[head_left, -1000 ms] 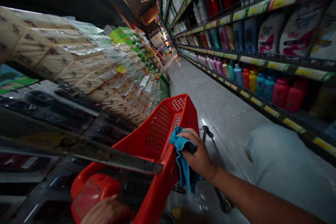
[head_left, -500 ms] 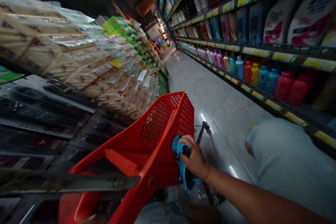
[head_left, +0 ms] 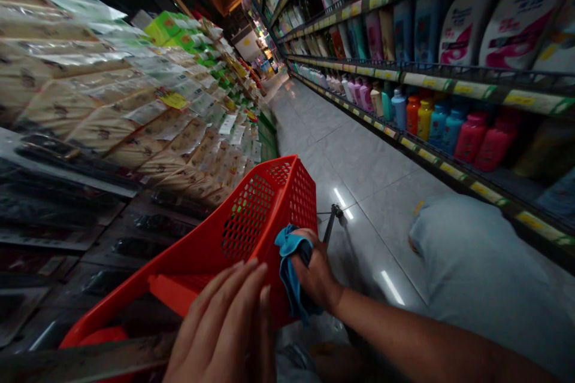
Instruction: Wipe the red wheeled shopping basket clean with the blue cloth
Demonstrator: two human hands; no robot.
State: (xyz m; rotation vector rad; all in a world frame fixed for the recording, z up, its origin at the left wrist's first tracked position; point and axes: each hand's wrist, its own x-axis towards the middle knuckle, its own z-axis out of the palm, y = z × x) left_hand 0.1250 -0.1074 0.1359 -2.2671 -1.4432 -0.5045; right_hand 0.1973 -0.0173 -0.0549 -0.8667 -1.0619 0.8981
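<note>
A red perforated plastic shopping basket point(head_left: 247, 221) fills the lower middle of the view, tilted with the whole scene. My right hand point(head_left: 314, 269) is shut on a blue cloth point(head_left: 291, 269), pressing it against the basket's wall. The cloth hangs down in folds below my fingers. My left hand point(head_left: 220, 326) sits at the bottom edge in front of the basket, fingers stretched out and holding nothing. Its fingertips are close to the basket's inner side, though I cannot tell whether they touch it.
Shelves of shampoo and coloured plastic bottles point(head_left: 449, 125) line the right of a tiled aisle point(head_left: 359, 155). Packaged goods point(head_left: 135, 114) fill the left shelves. A dark metal rod point(head_left: 331, 223) stands behind the basket. Pale grey fabric point(head_left: 485, 275) bulges at lower right.
My left hand has risen into view over the basket. My right hand and the cloth have shifted left, and the grey bar has slid down to the bottom edge.
</note>
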